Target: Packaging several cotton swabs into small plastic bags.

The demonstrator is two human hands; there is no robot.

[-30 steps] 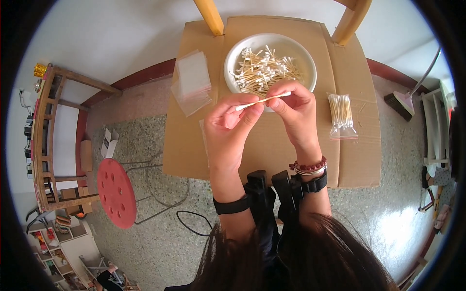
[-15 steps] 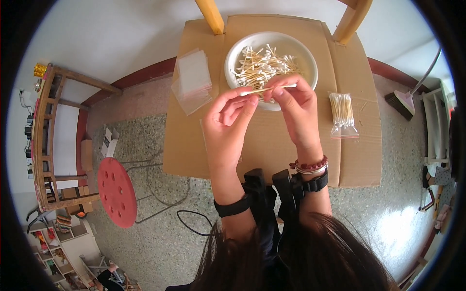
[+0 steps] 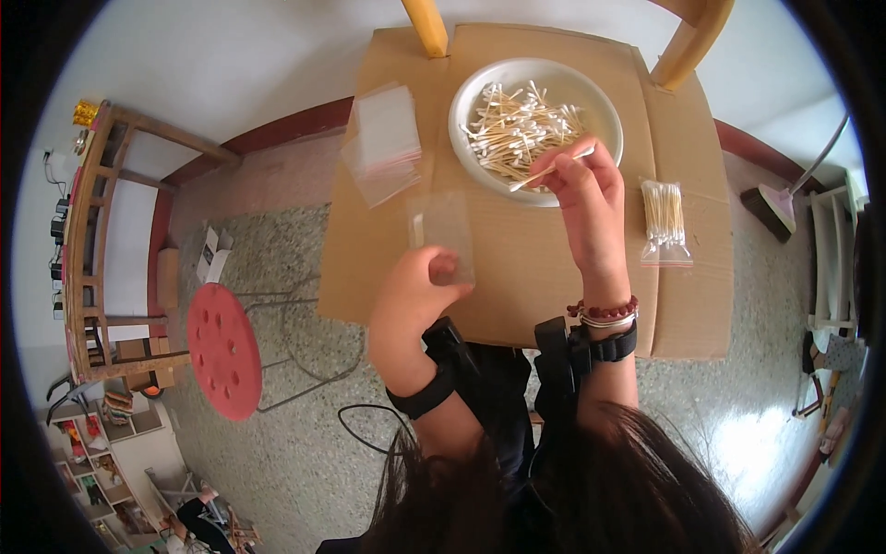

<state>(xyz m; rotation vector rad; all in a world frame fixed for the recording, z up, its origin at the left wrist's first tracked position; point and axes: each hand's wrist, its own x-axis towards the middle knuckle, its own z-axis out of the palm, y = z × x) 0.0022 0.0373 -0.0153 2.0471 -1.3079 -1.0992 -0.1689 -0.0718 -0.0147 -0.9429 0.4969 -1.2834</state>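
A white bowl (image 3: 484, 88) heaped with cotton swabs (image 3: 517, 125) stands on a cardboard-covered table (image 3: 554, 268). My right hand (image 3: 586, 198) reaches over the bowl's near rim and pinches one or a few cotton swabs. My left hand (image 3: 411, 305) is lower, over the table's front edge, and holds a small clear plastic bag (image 3: 441, 231) upright by its lower end. A stack of empty clear bags (image 3: 383, 138) lies at the table's left edge. A filled bag of swabs (image 3: 664, 222) lies to the right of my right hand.
Two yellow wooden legs (image 3: 429, 26) rise behind the table. A red round stool (image 3: 224, 349) stands on the floor to the left, beside a wooden shelf frame (image 3: 101, 231). A broom (image 3: 784, 203) leans at the right. A black cable (image 3: 360, 420) trails on the floor.
My hands, which were together holding swabs near the bowl, have parted. The left dropped toward me and now holds a clear bag; the right stayed at the bowl's rim.
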